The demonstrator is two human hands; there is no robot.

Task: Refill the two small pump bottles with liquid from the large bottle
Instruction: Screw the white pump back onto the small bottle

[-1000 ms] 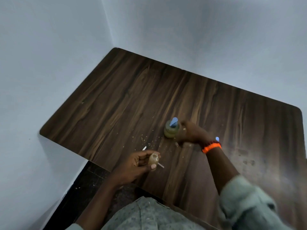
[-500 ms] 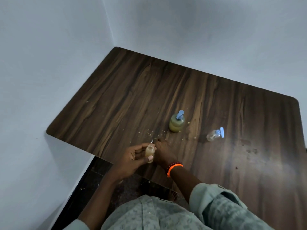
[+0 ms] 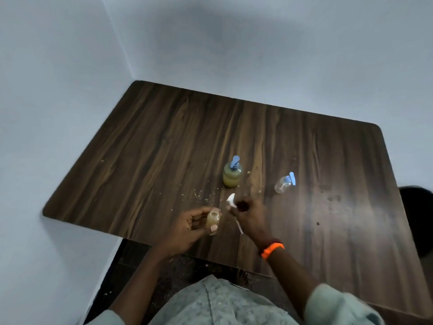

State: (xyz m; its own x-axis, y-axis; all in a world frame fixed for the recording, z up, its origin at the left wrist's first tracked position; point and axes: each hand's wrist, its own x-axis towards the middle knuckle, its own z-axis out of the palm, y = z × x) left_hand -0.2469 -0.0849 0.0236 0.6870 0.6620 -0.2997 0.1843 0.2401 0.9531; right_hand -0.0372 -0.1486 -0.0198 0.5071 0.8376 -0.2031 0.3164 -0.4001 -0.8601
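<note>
My left hand (image 3: 189, 228) grips a small open bottle (image 3: 212, 222) with yellowish liquid in it, held upright just above the table's near edge. Right beside it, my right hand (image 3: 251, 216) holds a white pump head (image 3: 232, 202) whose thin tube points down toward me. The large bottle (image 3: 232, 175), yellow-green with a blue pump, stands on the table behind my hands. A second small bottle (image 3: 284, 183), clear with a blue pump, lies on its side to the right.
The dark wood table (image 3: 164, 148) sits in a corner between pale walls. Small crumbs (image 3: 201, 194) are scattered near the large bottle. A dark round object (image 3: 419, 207) shows past the table's right edge. My lap is below the near edge.
My right hand left the large bottle, came back to the left hand, and picked the white pump head up off the table beside the small bottle. The left hand kept holding the bottle.
</note>
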